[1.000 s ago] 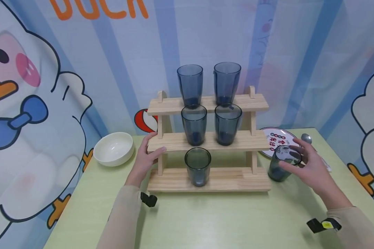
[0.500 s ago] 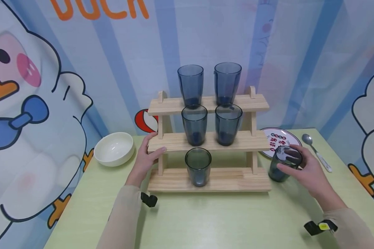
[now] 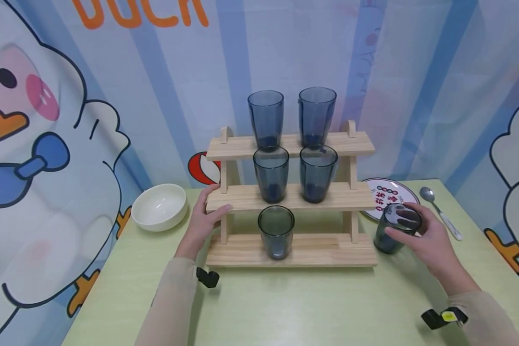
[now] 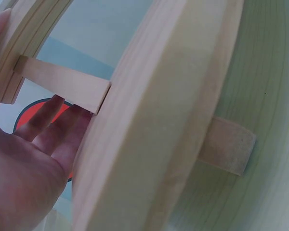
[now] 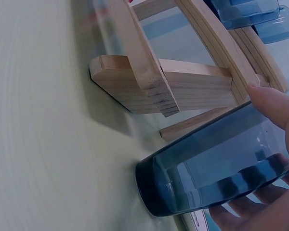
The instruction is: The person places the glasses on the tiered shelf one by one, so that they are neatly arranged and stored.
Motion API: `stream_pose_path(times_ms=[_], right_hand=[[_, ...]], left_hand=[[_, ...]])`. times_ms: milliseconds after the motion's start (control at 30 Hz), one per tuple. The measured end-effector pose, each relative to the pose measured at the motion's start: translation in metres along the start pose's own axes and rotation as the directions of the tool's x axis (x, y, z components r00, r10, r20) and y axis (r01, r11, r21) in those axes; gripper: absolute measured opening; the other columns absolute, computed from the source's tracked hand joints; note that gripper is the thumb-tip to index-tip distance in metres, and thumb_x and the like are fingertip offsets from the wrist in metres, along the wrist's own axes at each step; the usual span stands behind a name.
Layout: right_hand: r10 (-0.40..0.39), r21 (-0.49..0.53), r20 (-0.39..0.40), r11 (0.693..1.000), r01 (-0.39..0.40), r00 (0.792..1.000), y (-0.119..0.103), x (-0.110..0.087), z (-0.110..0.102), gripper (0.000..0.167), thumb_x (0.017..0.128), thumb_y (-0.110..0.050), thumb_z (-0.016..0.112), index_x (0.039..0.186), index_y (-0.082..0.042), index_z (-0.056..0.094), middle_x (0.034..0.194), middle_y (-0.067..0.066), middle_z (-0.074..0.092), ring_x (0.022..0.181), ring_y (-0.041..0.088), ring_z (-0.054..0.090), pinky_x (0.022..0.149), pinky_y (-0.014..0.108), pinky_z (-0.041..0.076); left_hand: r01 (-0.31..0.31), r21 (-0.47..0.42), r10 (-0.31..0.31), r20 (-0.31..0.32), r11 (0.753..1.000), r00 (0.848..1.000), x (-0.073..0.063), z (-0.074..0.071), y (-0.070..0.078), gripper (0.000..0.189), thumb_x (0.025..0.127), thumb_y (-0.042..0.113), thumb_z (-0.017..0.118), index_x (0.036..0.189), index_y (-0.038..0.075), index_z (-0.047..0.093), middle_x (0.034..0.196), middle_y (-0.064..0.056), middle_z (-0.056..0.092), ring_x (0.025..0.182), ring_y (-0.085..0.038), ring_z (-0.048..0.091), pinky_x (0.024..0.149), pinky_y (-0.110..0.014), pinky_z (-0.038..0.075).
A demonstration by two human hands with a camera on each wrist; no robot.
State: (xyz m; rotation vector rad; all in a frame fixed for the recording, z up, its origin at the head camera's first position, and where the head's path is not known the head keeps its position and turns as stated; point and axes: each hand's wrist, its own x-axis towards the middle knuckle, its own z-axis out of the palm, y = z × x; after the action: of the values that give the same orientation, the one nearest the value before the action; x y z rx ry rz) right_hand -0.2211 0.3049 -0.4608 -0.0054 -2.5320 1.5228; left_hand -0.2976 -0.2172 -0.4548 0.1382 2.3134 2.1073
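Note:
A three-tier wooden display rack (image 3: 246, 251) stands on the table, seen in the head view. My left hand (image 3: 201, 222) grips the left end of its middle shelf, thumb in front and fingers behind; the left wrist view shows those fingers (image 4: 50, 122) beside an upright. Right of the rack, my right hand (image 3: 432, 245) holds a blue-tinted drinking glass (image 3: 387, 238) near its rim, thumb on one side and fingers on the other. The glass (image 5: 207, 166) is upright, its base at the tabletop. Two similar glasses (image 3: 265, 117) top the rack, two more glasses (image 3: 271, 175) are mid-shelf, and one glass (image 3: 276, 235) is on the bottom shelf.
A white bowl (image 3: 159, 207) sits left of the rack. Behind the held glass lie a printed plate (image 3: 382, 185) and a spoon (image 3: 441, 214), near the table's right edge. A cartoon duck curtain (image 3: 173, 96) hangs close behind the table (image 3: 285, 307).
My right hand has moved in and wrapped its thumb and fingers around the glass, which stays in place. The left hand keeps its hold on the rack.

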Motion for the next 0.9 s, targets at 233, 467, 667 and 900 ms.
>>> stream_pose_path(times_ms=[233, 467, 667, 900], right_hand=[[0.006, -0.017, -0.031, 1.0, -0.007, 1.0, -0.001, -0.003, -0.001, 0.091, 0.094, -0.028, 0.083, 0.162, -0.001, 0.03, 0.152, 0.027, 0.044, 0.113, -0.001, 0.05, 0.079, 0.007, 0.05], [0.034, -0.042, -0.047, 0.998, -0.036, 0.998, -0.004, -0.004, -0.004, 0.096, 0.091, -0.031, 0.086, 0.163, -0.003, 0.03, 0.152, 0.028, 0.046, 0.115, 0.0, 0.05, 0.081, 0.005, 0.048], [0.035, -0.024, -0.075, 0.999, -0.037, 0.997, -0.009, -0.009, -0.008, 0.092, 0.089, -0.028, 0.087, 0.162, -0.007, 0.036, 0.146, 0.019, 0.052, 0.109, -0.007, 0.051, 0.08, 0.008, 0.051], [0.034, -0.007, -0.103, 0.999, -0.035, 0.994, -0.018, -0.018, -0.014, 0.089, 0.09, -0.026, 0.086, 0.163, -0.012, 0.037, 0.141, 0.006, 0.055, 0.108, -0.005, 0.052, 0.079, 0.008, 0.052]], left_hand=[[0.007, -0.005, -0.007, 0.001, 1.0, 1.0, 0.001, 0.0, -0.002, 0.069, 0.1, 0.022, 0.074, 0.157, 0.034, 0.037, 0.156, -0.012, 0.042, 0.125, -0.037, 0.058, 0.107, -0.058, 0.049], [0.008, -0.005, -0.008, -0.004, 1.0, 1.0, 0.003, -0.001, -0.003, 0.069, 0.1, 0.025, 0.075, 0.157, 0.036, 0.038, 0.156, -0.011, 0.043, 0.125, -0.037, 0.058, 0.107, -0.058, 0.049], [0.009, -0.015, -0.009, -0.003, 1.0, 1.0, 0.003, 0.0, -0.002, 0.069, 0.099, 0.023, 0.075, 0.156, 0.036, 0.038, 0.154, -0.011, 0.044, 0.124, -0.036, 0.058, 0.106, -0.056, 0.051], [0.019, -0.002, -0.019, -0.006, 1.0, 1.0, 0.003, 0.0, -0.003, 0.069, 0.099, 0.025, 0.076, 0.156, 0.036, 0.039, 0.154, -0.011, 0.045, 0.122, -0.034, 0.059, 0.104, -0.053, 0.052]])
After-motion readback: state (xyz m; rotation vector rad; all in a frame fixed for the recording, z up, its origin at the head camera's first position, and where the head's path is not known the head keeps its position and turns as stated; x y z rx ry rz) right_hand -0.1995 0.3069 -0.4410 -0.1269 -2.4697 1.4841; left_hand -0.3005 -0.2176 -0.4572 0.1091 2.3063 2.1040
